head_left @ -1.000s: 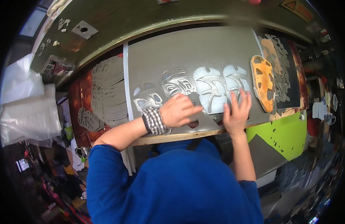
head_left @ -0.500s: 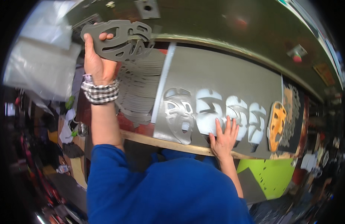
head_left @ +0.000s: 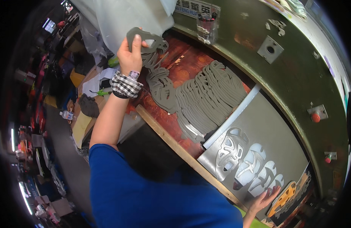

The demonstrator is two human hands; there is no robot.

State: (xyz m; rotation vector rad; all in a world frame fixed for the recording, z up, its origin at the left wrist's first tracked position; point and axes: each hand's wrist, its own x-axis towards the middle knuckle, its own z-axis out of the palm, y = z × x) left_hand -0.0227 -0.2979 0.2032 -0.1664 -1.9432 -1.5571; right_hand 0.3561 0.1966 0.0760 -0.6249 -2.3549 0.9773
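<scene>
Raised over the far left of the work table, my left hand (head_left: 130, 57) grips a grey foam cut-out (head_left: 136, 39), thumb on top. Below that piece lies a loose pile of similar grey cut-outs (head_left: 160, 89). A long fanned row of grey foam pieces (head_left: 211, 97) spreads across the reddish table top (head_left: 183, 85). My right hand (head_left: 262, 200) has its fingers stretched out at the last of several pale cut shapes (head_left: 254, 155) on a grey plate (head_left: 280, 131). Beside that hand lies an orange perforated die (head_left: 283, 198). A silvery openwork shape (head_left: 229, 154) starts the row.
A green machine body (head_left: 259, 28) with red buttons (head_left: 315, 117) runs along the far side. A clear cup of pens (head_left: 206, 28) is fixed to it. Translucent plastic sheeting (head_left: 126, 19) hangs at the far left. A wooden strip (head_left: 183, 155) edges the table's near side.
The view has turned leftward. My left hand has carried the foam cut-out to the pile at the far left. My right hand has shifted right along the pale shapes toward the orange die.
</scene>
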